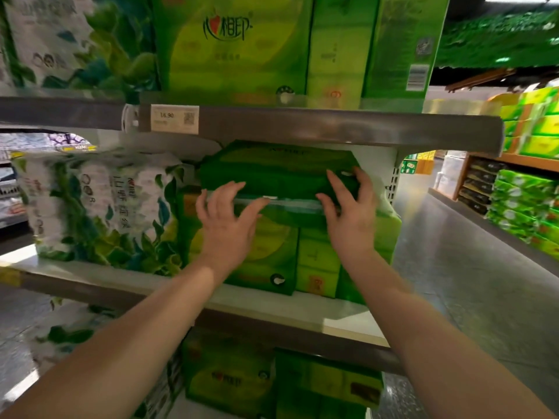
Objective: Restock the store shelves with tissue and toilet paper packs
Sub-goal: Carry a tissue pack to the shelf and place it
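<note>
A dark green tissue pack (pixel 272 172) lies flat on top of a bright green tissue pack (pixel 272 255) on the middle shelf (pixel 90 270). My left hand (pixel 227 219) rests with spread, straight fingers against the front edge of the dark green pack. At that pack's right front corner sits my right hand (pixel 351 207), fingers straight along the pack and thumb at its front. Both forearms reach up from the bottom of the view.
A white leaf-printed toilet paper pack (pixel 99 207) stands left of the green packs. More green packs (pixel 236 46) fill the upper shelf, above a price tag (pixel 174 118). Lower shelf packs (pixel 230 385) sit below. An aisle floor (pixel 472 297) and another stocked rack (pixel 526 207) lie to the right.
</note>
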